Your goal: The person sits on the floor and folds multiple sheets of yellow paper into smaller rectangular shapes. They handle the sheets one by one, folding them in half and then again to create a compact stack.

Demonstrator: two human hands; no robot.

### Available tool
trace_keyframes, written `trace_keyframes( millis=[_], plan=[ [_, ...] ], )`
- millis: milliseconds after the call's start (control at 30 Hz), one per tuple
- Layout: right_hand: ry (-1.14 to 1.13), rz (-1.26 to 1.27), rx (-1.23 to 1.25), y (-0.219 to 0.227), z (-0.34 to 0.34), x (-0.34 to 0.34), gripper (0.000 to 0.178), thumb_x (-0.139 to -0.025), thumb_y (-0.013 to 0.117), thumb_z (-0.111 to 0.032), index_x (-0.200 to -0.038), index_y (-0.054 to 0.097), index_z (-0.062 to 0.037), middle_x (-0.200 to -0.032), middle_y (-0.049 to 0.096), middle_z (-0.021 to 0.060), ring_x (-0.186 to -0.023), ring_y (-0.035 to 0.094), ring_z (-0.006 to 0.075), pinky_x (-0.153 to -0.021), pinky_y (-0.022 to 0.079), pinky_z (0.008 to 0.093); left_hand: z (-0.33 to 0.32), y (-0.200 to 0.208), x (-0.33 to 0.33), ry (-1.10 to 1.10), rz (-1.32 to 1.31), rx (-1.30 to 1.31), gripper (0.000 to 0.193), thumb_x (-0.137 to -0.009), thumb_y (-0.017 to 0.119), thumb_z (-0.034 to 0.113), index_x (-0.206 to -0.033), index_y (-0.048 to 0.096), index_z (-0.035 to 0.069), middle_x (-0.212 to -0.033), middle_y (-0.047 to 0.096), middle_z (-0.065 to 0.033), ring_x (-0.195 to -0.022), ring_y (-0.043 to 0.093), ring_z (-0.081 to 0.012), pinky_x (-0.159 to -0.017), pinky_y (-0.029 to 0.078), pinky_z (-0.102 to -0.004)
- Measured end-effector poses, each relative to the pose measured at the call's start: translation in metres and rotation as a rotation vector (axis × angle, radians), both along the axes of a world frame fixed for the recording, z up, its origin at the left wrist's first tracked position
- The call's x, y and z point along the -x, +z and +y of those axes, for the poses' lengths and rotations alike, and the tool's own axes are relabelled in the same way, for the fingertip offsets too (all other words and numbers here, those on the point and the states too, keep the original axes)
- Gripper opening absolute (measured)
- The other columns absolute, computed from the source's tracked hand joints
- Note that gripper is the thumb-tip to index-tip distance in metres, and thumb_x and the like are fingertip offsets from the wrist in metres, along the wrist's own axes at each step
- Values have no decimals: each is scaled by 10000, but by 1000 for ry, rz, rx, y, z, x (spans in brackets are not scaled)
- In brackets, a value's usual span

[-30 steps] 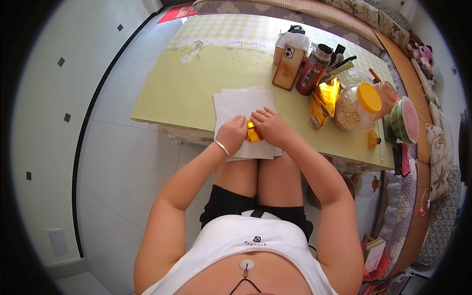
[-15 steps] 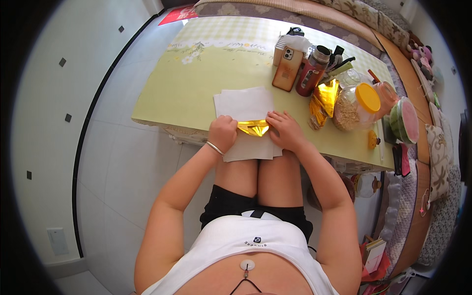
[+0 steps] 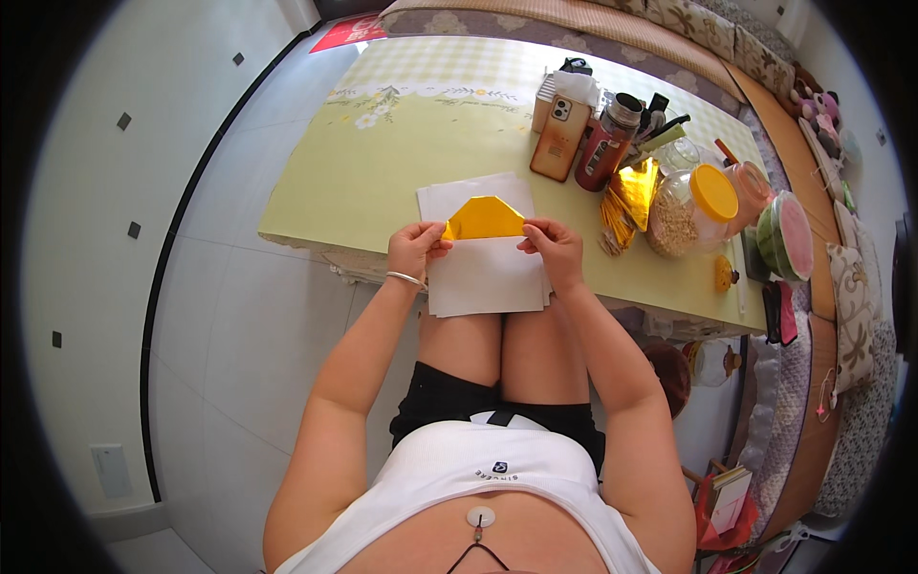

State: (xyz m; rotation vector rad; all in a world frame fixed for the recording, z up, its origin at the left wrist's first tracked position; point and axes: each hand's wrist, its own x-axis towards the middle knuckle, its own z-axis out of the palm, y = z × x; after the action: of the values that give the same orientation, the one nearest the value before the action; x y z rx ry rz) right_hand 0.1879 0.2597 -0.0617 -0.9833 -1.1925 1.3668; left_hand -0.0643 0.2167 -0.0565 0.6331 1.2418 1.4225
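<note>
A folded sheet of gold foil paper [image 3: 484, 220] is stretched between my hands, its far corners angled in and its near edge straight. My left hand [image 3: 418, 249] pinches its left end, and my right hand [image 3: 557, 249] pinches the right end. Beneath it lie white paper sheets [image 3: 488, 277], loosely stacked and reaching past the table's near edge over my thighs. More gold foil pieces [image 3: 633, 191] are heaped on the table to the right of my right hand.
On the table's right stand a phone [image 3: 562, 139], a red thermos [image 3: 606, 143], a yellow-lidded jar [image 3: 679, 215] and a cut watermelon [image 3: 784, 234]. A small yellow object [image 3: 727, 275] sits near the edge. The table's yellow-green cover [image 3: 354, 182] extends left.
The gold foil has gone from a narrow, crumpled strip lying low to a flat, wider shape standing farther up. Both hands have shifted from pressing on it to pinching its ends.
</note>
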Motion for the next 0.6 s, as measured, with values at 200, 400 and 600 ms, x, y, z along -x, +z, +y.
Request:
trace_keyframes(
  millis=[200,400,600],
  plan=[
    [-9,109,76,1,-6,-3,147,-937,656,-66,-1038,674,38,-869,712,97,-710,715,161,-633,571,244,-7,-1,4,-43,84,-42,161,-906,655,-14,-1064,679,-22,-860,703,-89,-711,718,-187,-617,604,-261],
    [83,-29,200,14,-12,-9,140,-934,675,-105,-1017,669,8,-831,707,87,-650,703,141,-564,553,225,-13,0,9,-92,179,-70,180,-900,664,-10,-1078,690,-17,-818,701,-82,-703,728,-195,-615,607,-267],
    [54,52,209,17,-12,-16,108,-931,665,-126,-952,669,-20,-820,708,73,-642,697,130,-542,534,222,-12,15,14,-289,380,76,124,-855,731,59,-966,708,8,-772,698,-60,-641,702,-162,-564,545,-242]
  ],
)
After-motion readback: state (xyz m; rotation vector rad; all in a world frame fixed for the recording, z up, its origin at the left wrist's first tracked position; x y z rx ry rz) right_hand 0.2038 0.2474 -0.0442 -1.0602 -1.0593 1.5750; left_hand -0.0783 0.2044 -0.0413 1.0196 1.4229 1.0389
